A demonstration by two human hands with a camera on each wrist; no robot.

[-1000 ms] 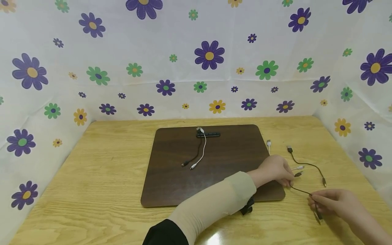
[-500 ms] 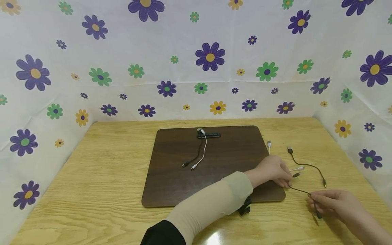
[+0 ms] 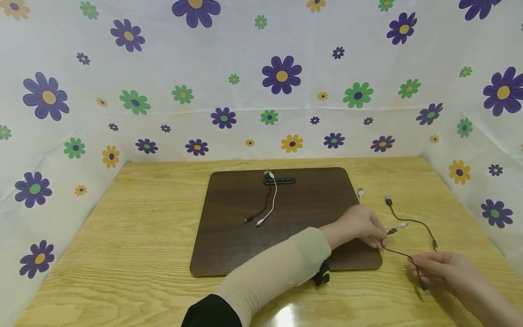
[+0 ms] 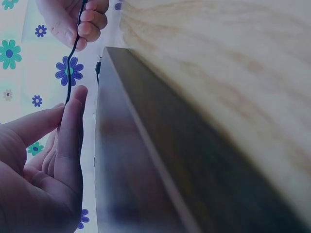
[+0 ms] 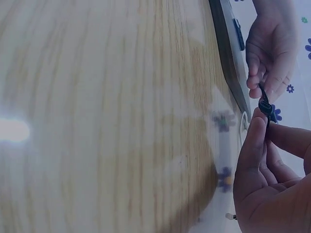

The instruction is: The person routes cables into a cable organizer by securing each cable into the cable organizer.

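Observation:
A thin black charging cable (image 3: pixel 395 251) stretches between both hands over the table, right of the brown board. My left hand (image 3: pixel 358 226) pinches it between thumb and fingertips above the board's right edge, and a dark plug (image 3: pixel 392 231) shows just beyond those fingers. With thumb and forefinger my right hand (image 3: pixel 445 271) pinches the cable nearer its other end, which hangs down to a dark connector (image 3: pixel 423 285). In the left wrist view the cable (image 4: pixel 69 73) runs between the two pinches. The right wrist view shows it end-on, both hands close together.
The brown board (image 3: pixel 233 245) carries a black cable (image 3: pixel 260 211), a white cable (image 3: pixel 273 202) and a black slotted strip (image 3: pixel 286 180). To its right lie another black cable (image 3: pixel 412 220) and white plugs (image 3: pixel 360 192). A flowered cloth (image 3: pixel 212 91) surrounds the wooden table (image 3: pixel 122 236).
Both hands have shifted slightly left with the cable between them, still pinching it. The dark plug by my left fingers has moved left too. The other cables stay put.

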